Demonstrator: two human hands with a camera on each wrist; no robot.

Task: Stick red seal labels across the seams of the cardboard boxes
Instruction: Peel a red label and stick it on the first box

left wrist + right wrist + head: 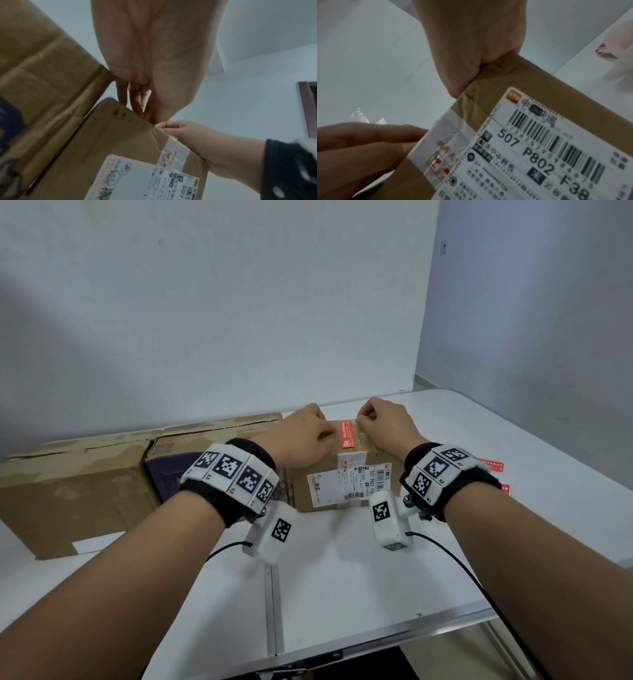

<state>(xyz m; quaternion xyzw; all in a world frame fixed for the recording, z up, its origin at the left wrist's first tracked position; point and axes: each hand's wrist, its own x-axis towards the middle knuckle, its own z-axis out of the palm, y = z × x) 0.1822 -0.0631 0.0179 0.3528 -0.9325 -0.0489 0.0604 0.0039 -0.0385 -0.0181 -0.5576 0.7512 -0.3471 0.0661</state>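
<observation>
A small cardboard box [299, 491] with a white shipping label [349, 482] on its front stands mid-table. A red seal label [346, 434] lies along the taped seam on its top. My left hand [305, 436] rests on the box top at the label's left edge, its fingers [135, 102] reaching down onto the cardboard [120, 135]. My right hand [387, 426] sits on the right side, heel on the box edge [513, 75], its curled fingertips pinching at the label's upper right corner. The seen part of the label lies flat.
A large worn cardboard box [78, 484] lies at the left, with a dark purple box [164, 477] against it. Two more red labels [491, 465] lie on the white table [342, 577] to the right. The wall stands close behind the boxes.
</observation>
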